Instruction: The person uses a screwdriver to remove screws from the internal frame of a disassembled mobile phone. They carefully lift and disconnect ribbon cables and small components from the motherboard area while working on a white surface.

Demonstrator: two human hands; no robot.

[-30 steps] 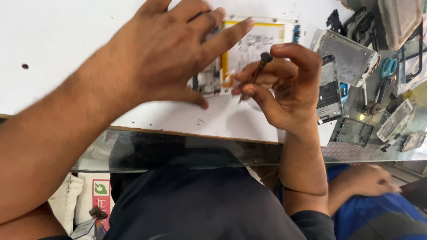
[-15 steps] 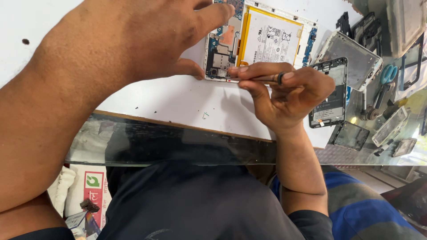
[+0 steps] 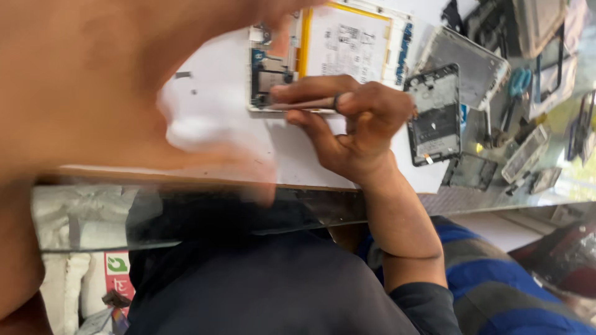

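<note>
White work surface [image 3: 223, 118] fills the upper part of the head view, edged at the near side by a glass-fronted counter. An opened tablet [image 3: 329, 53] is laid flat on it, back cover off, with a large pale battery framed in yellow beside a strip of circuit board at its left end. The right hand [image 3: 357, 127] is seen closed around a thin dark tool [image 3: 304, 104], which is pinched between thumb and forefinger and held almost level; its tip is pressed against the lower left corner of the tablet, at the circuit board. The left hand [image 3: 105, 80] is raised close to the camera and is heavily blurred (how far it is open, and whether anything is held in it, cannot be told). A dark phone frame [image 3: 433, 115] is set just to the right of the right hand, near the table edge. A silver device shell [image 3: 462, 62] is propped behind it. Further right, small loose parts and tools [image 3: 528, 149] are scattered over a glass top.
</note>
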